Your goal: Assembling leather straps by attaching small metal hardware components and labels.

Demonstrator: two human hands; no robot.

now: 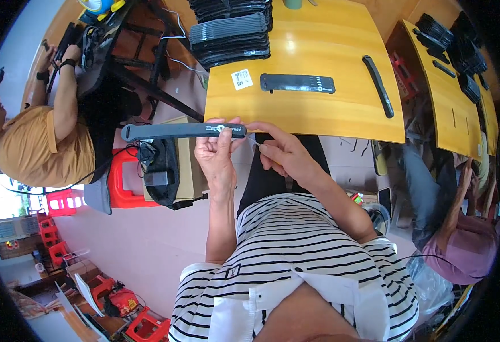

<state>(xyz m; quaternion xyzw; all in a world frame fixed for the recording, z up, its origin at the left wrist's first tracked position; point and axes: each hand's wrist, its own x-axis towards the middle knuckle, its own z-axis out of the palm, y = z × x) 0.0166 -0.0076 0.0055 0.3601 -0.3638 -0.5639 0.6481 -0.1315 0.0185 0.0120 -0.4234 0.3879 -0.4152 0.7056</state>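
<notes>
My left hand (214, 157) grips a long black storage strap (170, 131) near its right end, thumb on top over white printing. The strap lies level above my lap, just off the table's near edge, and its slotted, rounded end points left. Beside the printed end is my right hand (287, 157), its index fingertip reaching to the strap and its thumb bent below. Something thin and pale shows by those fingertips, too small to name. Ahead on the table are a wider black strap piece (297, 83) with several pale marks and, at the right, another narrow black strap (378, 86).
Stacks of black straps (230, 37) stand at the yellow table's (341, 114) far left, near a white label (241, 79). Left of me are a red stool (123, 179), a cardboard box (190, 171) and a person in an orange shirt (45, 142). Another person (461, 248) sits at right.
</notes>
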